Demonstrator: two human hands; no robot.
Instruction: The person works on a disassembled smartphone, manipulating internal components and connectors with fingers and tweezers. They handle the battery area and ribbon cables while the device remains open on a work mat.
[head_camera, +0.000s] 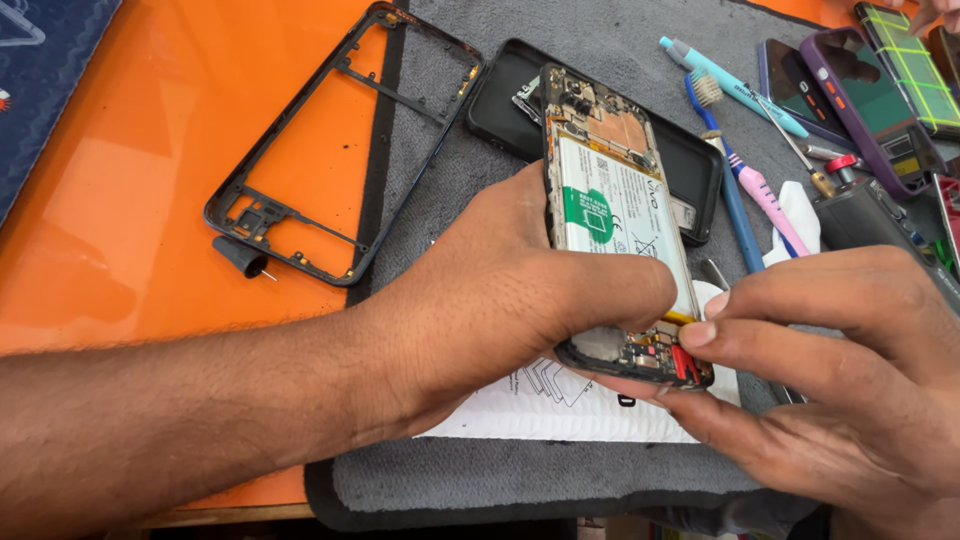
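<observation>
An opened phone (612, 200) with its back off shows a white battery and circuit boards, lying tilted over a grey mat (520, 470). My left hand (500, 290) grips the phone's left side and lower end, thumb laid across the battery's bottom. My right hand (840, 370) pinches at the phone's lower right corner, fingertips on a small yellow and red part (682, 350). A black back cover (505, 90) lies under the phone's top end.
A black phone frame (340, 140) rests half on the orange table (150, 200), with a small black capped pin (243, 258) beside it. Toothbrushes (745, 170), a teal pen (730, 85), a screwdriver and other phones (860, 90) crowd the right. White paper (540, 410) lies underneath.
</observation>
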